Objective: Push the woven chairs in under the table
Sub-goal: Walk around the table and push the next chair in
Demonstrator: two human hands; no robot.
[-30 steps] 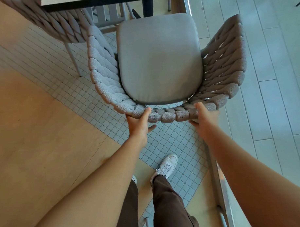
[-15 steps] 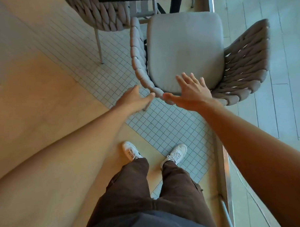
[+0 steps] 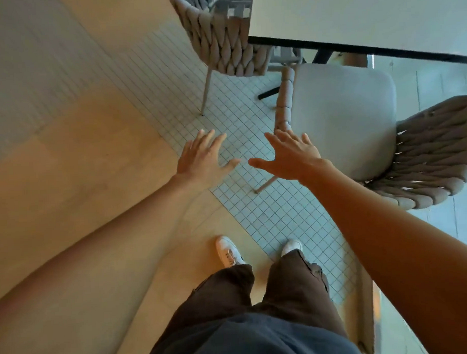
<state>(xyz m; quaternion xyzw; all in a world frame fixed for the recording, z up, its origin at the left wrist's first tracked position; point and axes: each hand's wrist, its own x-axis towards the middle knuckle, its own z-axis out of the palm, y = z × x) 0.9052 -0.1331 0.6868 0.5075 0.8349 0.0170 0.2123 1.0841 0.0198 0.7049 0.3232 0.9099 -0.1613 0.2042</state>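
I see both hands held out over the floor with fingers spread, palms down, gripping nothing. My left hand (image 3: 203, 162) and right hand (image 3: 290, 157) hover side by side with a small gap between the thumbs, neither touching a chair.

I count two woven chairs. The nearer chair (image 3: 435, 154) sits just beyond and to the right of my right hand; its curved back and arm are thick braided rope in a grey-brown weave, with slits of light showing through the strands. It carries one smooth, pale grey seat cushion (image 3: 341, 120), a rounded square, whose far edge lies at the table's edge while most of the seat is out in the open. A thin metal leg (image 3: 265, 185) shows below my right wrist. The second chair (image 3: 222, 47) stands ahead of my left hand, same chunky braid, on slim pale legs, its far side tucked beneath the tabletop.

One table (image 3: 353, 13) lies beyond my right hand: a flat, matte, off-white top with a thin black edge.

Under the hands runs a band of small square white mosaic tiles (image 3: 281, 217), bordered by smooth tan floor (image 3: 81, 169) to the left. Below are two white shoes (image 3: 228, 252) and dark brown trousers (image 3: 292, 294).
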